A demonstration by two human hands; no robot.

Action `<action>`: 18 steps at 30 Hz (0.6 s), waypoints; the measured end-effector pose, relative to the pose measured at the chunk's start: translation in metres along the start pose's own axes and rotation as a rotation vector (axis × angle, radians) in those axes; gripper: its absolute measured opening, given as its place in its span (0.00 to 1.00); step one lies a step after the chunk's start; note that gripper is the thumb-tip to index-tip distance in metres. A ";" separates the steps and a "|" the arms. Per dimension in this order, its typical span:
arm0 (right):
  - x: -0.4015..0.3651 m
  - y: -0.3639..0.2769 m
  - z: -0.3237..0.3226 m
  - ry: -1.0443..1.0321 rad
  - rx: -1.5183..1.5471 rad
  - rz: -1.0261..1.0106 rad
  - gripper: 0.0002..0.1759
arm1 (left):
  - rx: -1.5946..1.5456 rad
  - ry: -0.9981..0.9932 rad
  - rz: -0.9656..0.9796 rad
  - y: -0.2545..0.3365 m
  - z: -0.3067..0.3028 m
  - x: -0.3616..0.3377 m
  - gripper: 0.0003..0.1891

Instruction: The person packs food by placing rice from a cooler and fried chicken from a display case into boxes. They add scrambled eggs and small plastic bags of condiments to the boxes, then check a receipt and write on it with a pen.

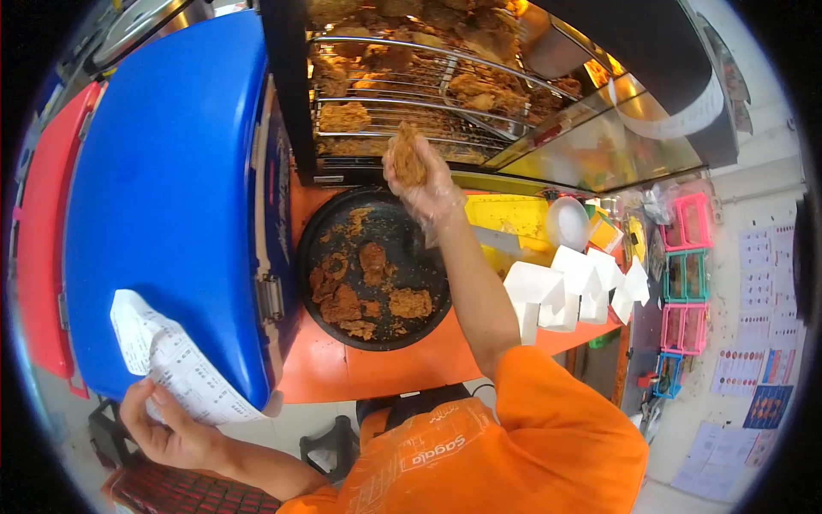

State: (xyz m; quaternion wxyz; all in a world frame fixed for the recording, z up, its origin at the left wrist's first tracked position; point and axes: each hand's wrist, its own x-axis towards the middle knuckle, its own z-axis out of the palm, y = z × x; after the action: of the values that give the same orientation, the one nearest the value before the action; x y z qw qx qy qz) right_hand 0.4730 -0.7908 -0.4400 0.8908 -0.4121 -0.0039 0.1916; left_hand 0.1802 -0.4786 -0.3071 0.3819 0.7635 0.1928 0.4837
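Observation:
My right hand (pixel 424 187), in a clear plastic glove, holds a piece of fried chicken (pixel 408 156) in front of the open warming cabinet (pixel 514 178). Wire racks inside the cabinet bear more fried pieces (pixel 344 116). Below my hand, a round black pan (pixel 385 338) on the orange counter (pixel 411 370) contains several fried pieces and crumbs. At the lower left my bare left hand (pixel 175 428) pinches the edge of a long printed paper slip (pixel 190 367), which lies partly across a blue cooler box (pixel 167 197).
Open white boxes (pixel 561 295) stand on the counter's right side, by a yellow tray (pixel 514 214), a knife (pixel 497 240) and a white bowl (pixel 568 223). A red cooler (pixel 43 231) is at far left. Colored baskets (pixel 687 274) and posted sheets line the right wall.

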 end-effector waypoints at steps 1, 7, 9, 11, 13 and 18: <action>-0.010 -0.002 -0.003 -0.076 0.044 0.049 0.25 | -0.001 0.010 -0.031 0.001 0.000 0.000 0.06; -0.059 -0.006 0.016 -0.167 -1.294 -0.116 0.31 | -0.025 0.038 -0.083 0.004 0.002 -0.001 0.06; -0.077 0.028 0.019 -0.152 -1.731 -0.226 0.31 | -0.012 0.023 -0.028 0.002 0.000 -0.001 0.06; -0.075 0.047 0.012 -0.257 -2.149 -0.354 0.31 | -0.003 0.028 -0.026 0.000 -0.001 -0.001 0.06; -0.040 0.042 0.016 -0.035 -2.039 -0.531 0.30 | 0.013 0.023 -0.032 -0.001 -0.003 -0.003 0.06; 0.085 -0.015 0.065 0.510 -1.927 -0.319 0.36 | 0.018 0.003 -0.007 0.001 -0.004 0.000 0.06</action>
State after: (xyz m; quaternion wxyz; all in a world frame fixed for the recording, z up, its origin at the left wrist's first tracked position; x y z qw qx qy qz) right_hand 0.5466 -0.7227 -0.3987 0.1679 -0.9796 -0.0216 -0.1082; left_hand 0.1769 -0.4780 -0.3052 0.3763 0.7656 0.2002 0.4818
